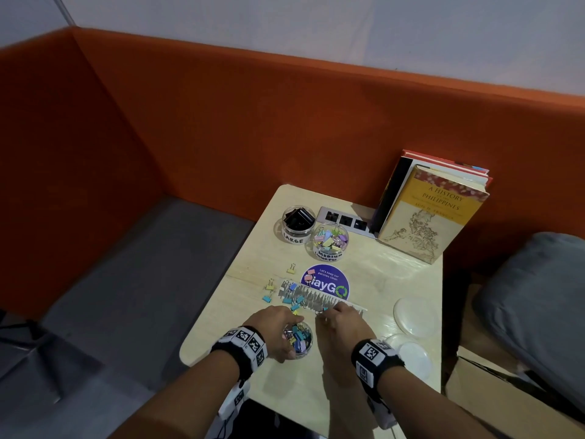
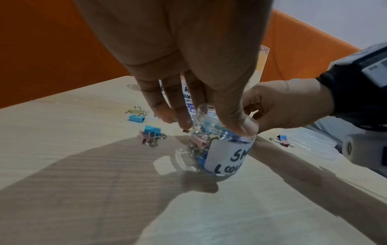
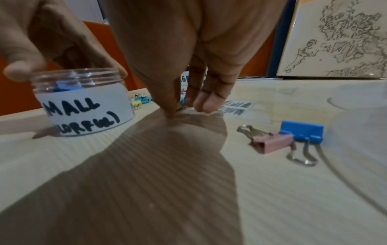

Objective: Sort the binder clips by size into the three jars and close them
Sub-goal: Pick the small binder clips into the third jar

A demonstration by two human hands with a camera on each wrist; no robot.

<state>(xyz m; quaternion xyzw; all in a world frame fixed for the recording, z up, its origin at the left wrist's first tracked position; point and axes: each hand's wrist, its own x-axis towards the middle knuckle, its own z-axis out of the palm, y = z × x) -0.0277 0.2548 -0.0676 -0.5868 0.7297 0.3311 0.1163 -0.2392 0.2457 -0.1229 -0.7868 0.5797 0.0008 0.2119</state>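
The clear jar labelled SMALL (image 1: 302, 342) (image 2: 222, 154) (image 3: 83, 102) stands open near the table's front edge, partly filled with small coloured binder clips. My left hand (image 1: 293, 335) (image 2: 213, 126) grips its rim, thumb on the near side and fingers on the far side. Just right of the jar, my right hand (image 1: 324, 312) (image 3: 184, 109) points its fingertips down onto the table, and a sliver of a small blue clip shows between them. Loose small clips (image 1: 269, 285) lie to the left. A blue clip (image 3: 301, 132) and a pink clip (image 3: 272, 144) lie to the right.
Open jars marked LARGE (image 1: 297, 224), with black clips, and MEDIUM (image 1: 330, 241), with pastel clips, stand at the back. Clear lids (image 1: 414, 315) lie at the right edge. Books (image 1: 433, 213) lean on the orange wall behind an outlet strip (image 1: 345, 220). A round blue sticker (image 1: 329, 285) marks the table's middle.
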